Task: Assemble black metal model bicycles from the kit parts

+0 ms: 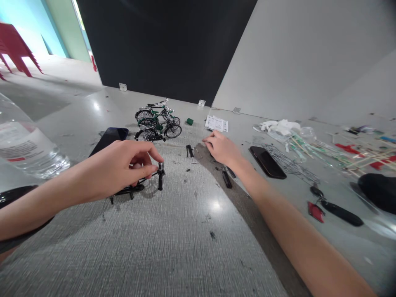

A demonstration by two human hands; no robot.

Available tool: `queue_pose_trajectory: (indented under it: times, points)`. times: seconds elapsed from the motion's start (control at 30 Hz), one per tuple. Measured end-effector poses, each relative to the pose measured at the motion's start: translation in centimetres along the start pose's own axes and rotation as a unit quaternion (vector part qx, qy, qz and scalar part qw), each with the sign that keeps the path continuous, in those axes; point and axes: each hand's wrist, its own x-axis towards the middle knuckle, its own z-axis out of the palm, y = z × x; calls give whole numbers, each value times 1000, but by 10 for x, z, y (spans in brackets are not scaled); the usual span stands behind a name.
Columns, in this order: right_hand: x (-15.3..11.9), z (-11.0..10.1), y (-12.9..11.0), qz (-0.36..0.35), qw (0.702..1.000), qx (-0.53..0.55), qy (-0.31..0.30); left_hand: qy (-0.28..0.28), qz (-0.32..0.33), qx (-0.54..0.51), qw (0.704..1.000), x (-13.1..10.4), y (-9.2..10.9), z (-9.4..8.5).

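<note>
The left hand pinches a slim black model piece, silver at the fingertips, at the grey surface; it looks part-built. Behind, several green-and-black model bicycles stand, seemingly finished. Rightward, small black parts lie loose, apparently unfitted, beside the right hand, fingers bent down, whose grip I cannot tell

Left of one green block: at least three model bicycles, one phone, one bottle; right: one more phone.
</note>
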Motion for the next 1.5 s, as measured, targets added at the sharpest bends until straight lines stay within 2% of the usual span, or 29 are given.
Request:
queue_pose_trajectory:
  times: [0.27,0.63,1.17,1.5]
  points:
    - [7,4,-8,-31,999,-23,-38,2,0,-2,1000,1,-1,1]
    - [-5,-1,-12,-39,998,-21,-37,-2,3,8,1000,0,-1,-1]
    - [-8,-7,-11,-37,999,-2,-30,10,18,-3,1000,0,0,0]
    - [-8,-8,-5,-44,998,10,-50,3,-2,-9,1000,0,4,0]
